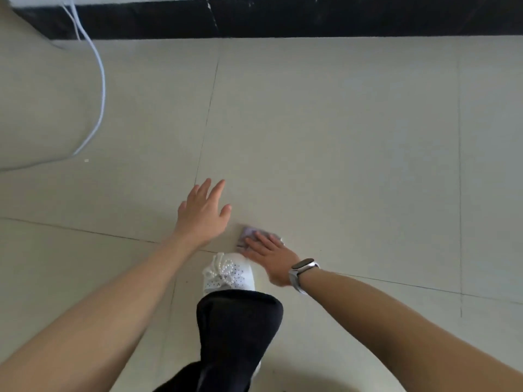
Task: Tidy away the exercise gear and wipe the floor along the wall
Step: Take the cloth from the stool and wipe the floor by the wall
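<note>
A small greyish-purple cloth [250, 232] lies flat on the pale tiled floor [339, 137], just ahead of my shoe. My right hand [270, 254], with a watch on its wrist, presses down on the cloth with fingers spread, covering most of it. My left hand [204, 215] hovers over the tiles to the left of the cloth, fingers apart and holding nothing. No exercise gear is in view.
A black skirting band [311, 18] runs along the wall at the top. A white cable [97, 69] hangs down over a beige rounded surface [42, 94] at the left. My white shoe [229, 274] and dark trouser leg [237, 335] stand below the hands.
</note>
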Demonstrator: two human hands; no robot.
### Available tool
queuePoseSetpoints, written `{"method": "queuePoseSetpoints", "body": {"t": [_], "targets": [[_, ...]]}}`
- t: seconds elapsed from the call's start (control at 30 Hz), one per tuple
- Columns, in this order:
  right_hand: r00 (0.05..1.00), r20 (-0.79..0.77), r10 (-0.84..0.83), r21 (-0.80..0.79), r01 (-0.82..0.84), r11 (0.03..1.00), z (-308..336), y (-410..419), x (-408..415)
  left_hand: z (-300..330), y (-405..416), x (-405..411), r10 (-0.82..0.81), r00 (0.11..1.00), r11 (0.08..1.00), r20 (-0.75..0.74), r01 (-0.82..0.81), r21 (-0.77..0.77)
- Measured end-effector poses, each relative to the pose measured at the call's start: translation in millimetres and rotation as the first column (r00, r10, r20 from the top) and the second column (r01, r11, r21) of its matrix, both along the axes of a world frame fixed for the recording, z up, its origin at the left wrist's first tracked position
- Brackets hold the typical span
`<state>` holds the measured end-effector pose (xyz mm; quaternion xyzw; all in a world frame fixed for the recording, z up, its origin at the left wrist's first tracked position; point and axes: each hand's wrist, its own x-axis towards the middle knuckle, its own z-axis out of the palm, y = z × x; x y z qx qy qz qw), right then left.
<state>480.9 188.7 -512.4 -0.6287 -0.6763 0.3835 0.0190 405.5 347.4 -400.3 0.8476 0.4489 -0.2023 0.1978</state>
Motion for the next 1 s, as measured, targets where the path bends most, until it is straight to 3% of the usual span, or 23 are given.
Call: {"method": "queuePoseSetpoints", "body": {"t": [0.07,0.13,0.2,0.27,0.33,0.37,0.4,0.47,0.53,0.57,0.6,0.63,0.67,0.7,0.73,0.8,0.83,0.87,0.9,0.93,0.97,1.0], "targets": [[0.997,0.018,-0.075,-0.014,0.075,0.997,0.8,-17.6,28.1,19.8,-12.4,-18.7,-0.001,0.999,1.0,-0.043,0.001,0.009],[0.955,0.069,-0.288,-0.037,0.291,0.956,-0.6,-48.0,71.0,31.7,-27.2,-33.3,-0.033,0.995,0.999,-0.097,0.033,-0.001],[0.814,0.152,-0.561,0.024,0.564,0.825,1.0,-82.6,108.2,30.6,-37.8,-40.1,-0.055,0.991,0.998,-0.122,0.052,-0.023],[0.595,0.168,-0.786,0.045,0.792,0.609,4.6,-109.4,126.7,15.8,-44.9,-39.1,-0.066,0.986,0.997,-0.153,0.058,-0.054],[0.407,0.207,-0.89,0.05,0.904,0.425,6.5,-111.7,120.5,-9.8,-50.1,-28.8,-0.064,0.988,0.997,-0.142,0.056,-0.056],[0.374,0.227,-0.899,0.051,0.918,0.394,5.8,-103.9,110.4,-23.5,-52.0,-20.9,-0.048,0.993,0.997,-0.111,0.042,-0.061],[0.396,0.207,-0.895,0.076,0.905,0.418,0.6,-92.5,93.0,-37.6,-55.5,-13.3,-0.034,0.997,0.997,-0.07,0.029,-0.076],[0.605,0.086,-0.792,0.22,0.764,0.607,-11.3,-72.2,40.6,-63.5,-66.7,-4.6,-0.039,0.999,0.994,-0.015,0.037,-0.101],[0.904,0.037,-0.426,0.323,0.393,0.861,-19.7,-65.3,-15.0,-83.3,-74.6,-5.4,-0.039,0.999,0.994,0.003,0.04,-0.102],[0.978,0.047,-0.203,0.277,0.182,0.943,-20.3,-72.2,-29.8,-90.0,-77.7,-9.6,-0.035,0.999,0.994,-0.005,0.034,-0.101],[0.997,0.051,-0.051,0.255,0.037,0.966,-22.7,-86.0,-32.7,-94.3,-81.0,-14.6,-0.05,0.998,0.995,-0.024,0.048,-0.089],[0.997,0.063,-0.044,0.295,0.023,0.955,-22.6,-101.4,-25.6,-96.6,-83.8,-18.8,-0.078,0.996,0.995,-0.045,0.075,-0.066],[0.983,0.106,-0.151,0.349,0.106,0.931,-21.7,-117.2,-11.7,-97.4,-85.5,-20.9,-0.103,0.993,0.994,-0.055,0.101,-0.043],[0.937,0.109,-0.332,0.356,0.275,0.893,-20.2,-133.6,6.6,-97.6,-86.3,-20.0,-0.122,0.991,0.992,-0.056,0.121,-0.028],[0.817,0.106,-0.566,0.329,0.508,0.796,-22.8,-151.6,28.5,-98.1,-87.6,-16.7,-0.142,0.989,0.99,-0.052,0.141,-0.027],[0.4,0.138,-0.906,0.224,0.878,0.422,-16.5,-185.2,75.8,-99.6,-92.1,-6.2,-0.194,0.98,0.98,-0.033,0.193,-0.042],[0.174,0.174,-0.969,0.165,0.965,0.203,-10.1,-193.6,92.5,-100.6,-95.0,-0.1,-0.229,0.973,0.973,-0.02,0.228,-0.044],[0.01,0.207,-0.978,0.142,0.989,0.041,-7.6,-194.5,101.1,-102.2,-97.8,5.3,-0.262,0.965,0.964,-0.009,0.261,-0.043],[-0.064,0.242,-0.968,0.122,0.992,-0.035,-5.2,-188.1,101.3,-104.7,-100.2,9.5,-0.283,0.959,0.958,-0.001,0.283,-0.045],[-0.04,0.248,-0.968,0.117,0.993,-0.011,-5.1,-176.8,91.9,-107.4,-102.4,12.7,-0.287,0.958,0.956,0.004,0.287,-0.055],[0.074,0.22,-0.973,0.131,0.986,0.104,-8.8,-165.5,74.5,-109.7,-104.4,14.7,-0.278,0.961,0.958,0.009,0.278,-0.066],[0.263,0.151,-0.953,0.174,0.942,0.288,-15.8,-155.1,50.6,-111.3,-105.6,16.1,-0.262,0.965,0.962,0.017,0.263,-0.068]]}}
